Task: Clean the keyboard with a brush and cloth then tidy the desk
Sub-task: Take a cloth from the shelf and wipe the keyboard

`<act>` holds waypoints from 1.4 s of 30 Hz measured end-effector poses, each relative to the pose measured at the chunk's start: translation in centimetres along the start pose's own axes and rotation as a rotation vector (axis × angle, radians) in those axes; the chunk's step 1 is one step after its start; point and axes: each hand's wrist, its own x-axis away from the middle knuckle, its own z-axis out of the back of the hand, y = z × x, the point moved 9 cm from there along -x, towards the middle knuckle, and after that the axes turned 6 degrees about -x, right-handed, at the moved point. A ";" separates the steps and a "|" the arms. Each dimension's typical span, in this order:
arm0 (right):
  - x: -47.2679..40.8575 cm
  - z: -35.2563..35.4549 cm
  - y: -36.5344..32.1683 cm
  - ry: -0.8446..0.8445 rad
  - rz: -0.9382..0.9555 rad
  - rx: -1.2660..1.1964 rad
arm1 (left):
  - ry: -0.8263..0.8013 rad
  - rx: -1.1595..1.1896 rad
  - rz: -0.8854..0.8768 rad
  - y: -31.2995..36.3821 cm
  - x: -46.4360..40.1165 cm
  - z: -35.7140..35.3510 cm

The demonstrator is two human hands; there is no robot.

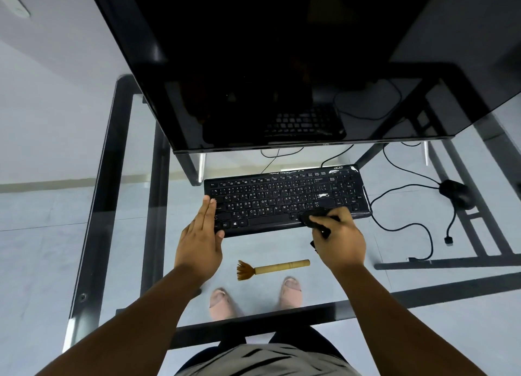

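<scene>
Right fingers [324, 220] gripping black cloth [313, 216] at keyboard [282, 201] front edge, left fingers [208, 209] flat at its left end, brush [275, 268] nearby

Open glass left of keyboard [284, 201], monitor [282, 65] overhanging behind, brush [272, 268] in front

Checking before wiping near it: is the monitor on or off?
Off, it seems: the monitor screen is dark, only reflecting the keyboard.
</scene>
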 end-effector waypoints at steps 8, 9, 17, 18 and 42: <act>1.5 -2.8 -4.8 -0.113 0.184 -0.087 | 0.009 0.022 0.005 0.0 0.1 0.1; 1.7 -3.6 -6.3 -0.163 0.245 -0.068 | 0.010 0.023 0.002 0.0 0.1 0.2; 1.7 -3.8 -6.6 -0.199 0.259 0.050 | -0.010 0.071 -0.050 -0.2 0.1 0.7; 1.5 -3.3 -5.7 -0.170 0.211 0.026 | -0.011 0.081 -0.054 -0.3 0.1 0.8; 0.7 -6.5 -9.9 -0.338 0.185 0.030 | -0.041 0.126 0.039 -1.3 0.1 1.0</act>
